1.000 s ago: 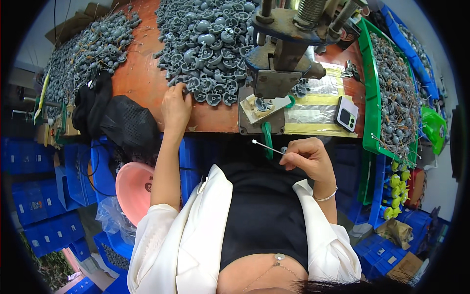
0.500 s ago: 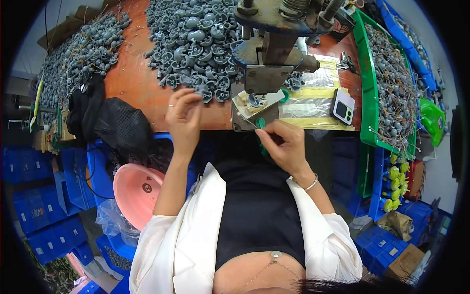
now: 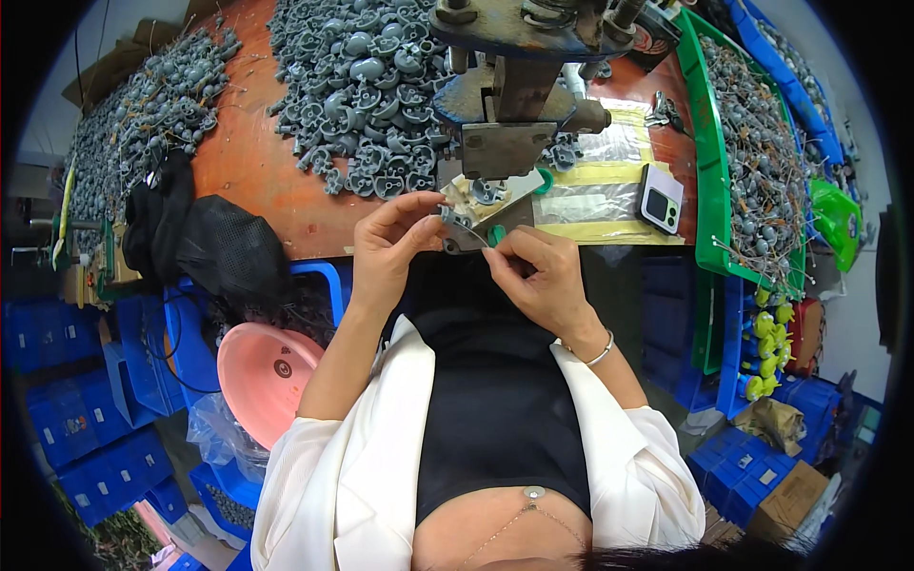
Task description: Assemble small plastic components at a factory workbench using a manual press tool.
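Note:
Between the thumb and fingertips of my left hand is a small grey plastic shell piece, held just left of the press. My right hand is closed in a pinch on a thin pale wire, which runs up toward that piece; whether it sits inside the piece is too small to tell. Just beyond both hands, another grey shell rests in a pale fixture block beneath the metal press head. A green object is beside my right fingertips.
A large heap of grey shells covers the table's far middle, with wired grey parts at far left. On the right are a phone and a green crate of wired parts. A black mesh bag hangs above a pink basin.
My left hand has come from the edge of the shell heap rightward and slightly nearer, bringing a grey shell piece to the wire. My right hand keeps its pinch, hardly moved.

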Motion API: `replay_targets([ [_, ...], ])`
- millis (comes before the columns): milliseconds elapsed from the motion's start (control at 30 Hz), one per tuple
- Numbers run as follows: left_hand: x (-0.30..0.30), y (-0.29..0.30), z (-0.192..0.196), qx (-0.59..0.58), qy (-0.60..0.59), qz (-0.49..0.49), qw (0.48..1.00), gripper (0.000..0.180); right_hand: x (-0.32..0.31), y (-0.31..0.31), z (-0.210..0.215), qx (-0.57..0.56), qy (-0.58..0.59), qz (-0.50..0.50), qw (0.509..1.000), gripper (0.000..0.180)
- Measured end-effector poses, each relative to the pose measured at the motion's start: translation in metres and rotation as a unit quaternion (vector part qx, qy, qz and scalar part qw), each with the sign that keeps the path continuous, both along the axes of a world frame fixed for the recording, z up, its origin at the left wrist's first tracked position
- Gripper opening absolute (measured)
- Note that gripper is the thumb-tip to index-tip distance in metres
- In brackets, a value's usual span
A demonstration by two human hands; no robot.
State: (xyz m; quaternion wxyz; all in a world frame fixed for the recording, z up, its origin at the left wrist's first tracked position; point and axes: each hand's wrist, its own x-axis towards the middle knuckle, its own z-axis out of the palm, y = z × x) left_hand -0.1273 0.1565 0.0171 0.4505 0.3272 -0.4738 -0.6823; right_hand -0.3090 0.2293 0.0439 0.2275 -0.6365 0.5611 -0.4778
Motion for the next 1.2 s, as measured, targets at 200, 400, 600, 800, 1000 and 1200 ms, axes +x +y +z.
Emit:
replay_targets([
  [200, -0.011, 0.010, 0.009, 0.037, 0.066, -0.099, 0.992, 0.032, -0.001, 0.000, 0.003, 0.017, -0.035, 0.032, 0.999, 0.011],
  [400, -0.018, 0.014, 0.022, -0.367, -0.163, -0.071, 0.913, 0.026, -0.012, 0.007, -0.008, 0.259, -0.281, 0.024, 0.924, 0.020],
  [600, -0.015, 0.026, 0.019, -0.293, -0.164, 0.111, 0.935, 0.020, -0.019, 0.003, -0.019, 0.185, -0.505, 0.027, 0.843, 0.012],
  [800, -0.031, 0.009, 0.035, -0.192, -0.004, 0.370, 0.909, 0.019, -0.025, -0.011, -0.034, 0.093, -0.311, -0.047, 0.945, 0.008],
  [1000, -0.031, 0.020, 0.016, -0.452, -0.343, 0.051, 0.822, 0.029, -0.017, -0.015, -0.014, 0.153, -0.256, 0.104, 0.949, 0.009],
  [1200, -0.034, 0.006, 0.010, -0.264, -0.323, 0.081, 0.905, 0.019, -0.009, -0.026, -0.024, 0.088, -0.164, -0.019, 0.982, 0.014],
])
